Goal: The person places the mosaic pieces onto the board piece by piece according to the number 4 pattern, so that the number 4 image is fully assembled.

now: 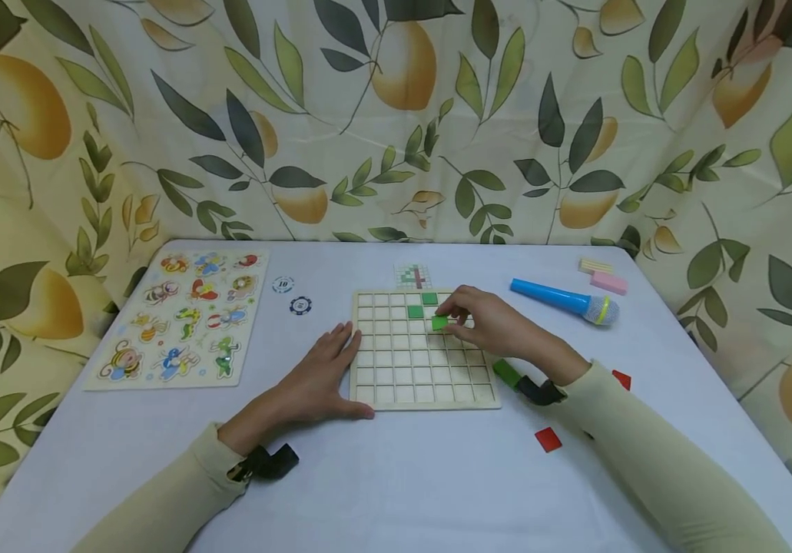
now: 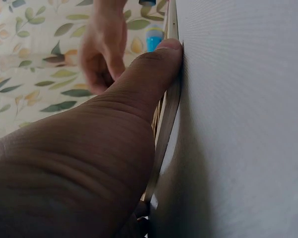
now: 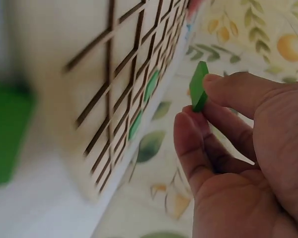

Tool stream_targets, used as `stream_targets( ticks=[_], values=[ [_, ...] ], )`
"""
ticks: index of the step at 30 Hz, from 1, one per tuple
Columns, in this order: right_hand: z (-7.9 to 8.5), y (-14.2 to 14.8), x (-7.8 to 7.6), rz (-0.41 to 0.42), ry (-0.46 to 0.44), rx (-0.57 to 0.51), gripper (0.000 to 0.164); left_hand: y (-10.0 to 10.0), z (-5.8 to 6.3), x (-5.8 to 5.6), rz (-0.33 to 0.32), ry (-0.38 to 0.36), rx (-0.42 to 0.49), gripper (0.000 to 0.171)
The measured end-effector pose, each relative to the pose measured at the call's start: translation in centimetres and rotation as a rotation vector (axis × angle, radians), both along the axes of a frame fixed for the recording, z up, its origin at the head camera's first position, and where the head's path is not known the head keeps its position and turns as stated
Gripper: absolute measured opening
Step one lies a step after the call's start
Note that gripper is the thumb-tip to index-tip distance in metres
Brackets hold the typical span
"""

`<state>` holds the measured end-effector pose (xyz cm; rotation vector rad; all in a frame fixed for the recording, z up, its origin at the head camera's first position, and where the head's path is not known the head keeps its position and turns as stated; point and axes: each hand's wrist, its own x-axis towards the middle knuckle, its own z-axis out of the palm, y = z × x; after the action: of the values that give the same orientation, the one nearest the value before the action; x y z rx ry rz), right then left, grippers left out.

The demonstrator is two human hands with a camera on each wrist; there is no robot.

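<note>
A wooden grid board with square cells lies mid-table. My left hand rests along its left edge, fingers straight and the thumb at the near corner. Over the board, my right hand pinches a green square tile between thumb and fingertips, held above the cells. Two more green tiles sit in cells toward the far side, one green tile a row nearer than the other green tile. Just beyond the far edge lies a small card with a green and brown grid pattern.
Left of the board are two poker chips and an animal puzzle board. A blue toy microphone, a pink block and a pale yellow block lie right. Near the right forearm are a green piece and red tiles.
</note>
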<state>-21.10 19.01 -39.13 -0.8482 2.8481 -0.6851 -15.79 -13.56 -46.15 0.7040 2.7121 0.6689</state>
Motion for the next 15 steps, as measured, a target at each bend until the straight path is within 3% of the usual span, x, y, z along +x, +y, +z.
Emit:
stream_targets(
  ticks=[6,15],
  values=[
    [-0.4,-3.2,-2.0,0.118,-0.017,0.049,0.019,0.0,-0.2,-0.3,-0.015,-0.006,0.009,0.133],
    [-1.3,-5.4,-3.3,0.132,-0.064,0.085,0.016,-0.2,-0.2,-0.4,-0.014,0.004,-0.027,0.133]
  ],
)
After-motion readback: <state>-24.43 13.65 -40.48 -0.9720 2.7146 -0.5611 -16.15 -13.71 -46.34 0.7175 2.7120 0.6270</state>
